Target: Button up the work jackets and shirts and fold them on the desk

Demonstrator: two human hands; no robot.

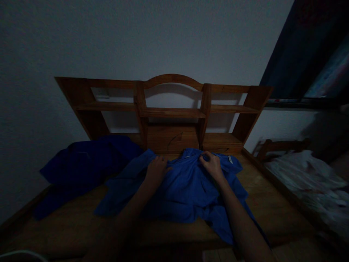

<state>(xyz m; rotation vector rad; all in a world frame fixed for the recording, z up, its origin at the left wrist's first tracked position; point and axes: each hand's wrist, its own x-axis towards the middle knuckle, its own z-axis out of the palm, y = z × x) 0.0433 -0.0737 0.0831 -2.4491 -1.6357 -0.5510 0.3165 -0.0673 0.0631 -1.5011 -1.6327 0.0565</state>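
Note:
A rumpled blue shirt (182, 189) lies spread over the wooden desk, with a small white tag showing near its far right edge. My left hand (157, 170) is closed on the cloth at the shirt's upper left part, its fingertips partly hidden in the dim light. At the upper right, my right hand (212, 165) pinches a fold of the same shirt between thumb and fingers. Creases run through the fabric between the two hands. To the left, a darker blue garment (87, 160) sits in a heap, touched by neither hand.
Along the back of the desk (261, 196) stands a wooden shelf unit (171, 113) against the wall. Right of the desk, white plastic bags (308, 171) rest by a wooden chair back (283, 145). A pale cable (24, 251) curves at the lower left. The room is dark.

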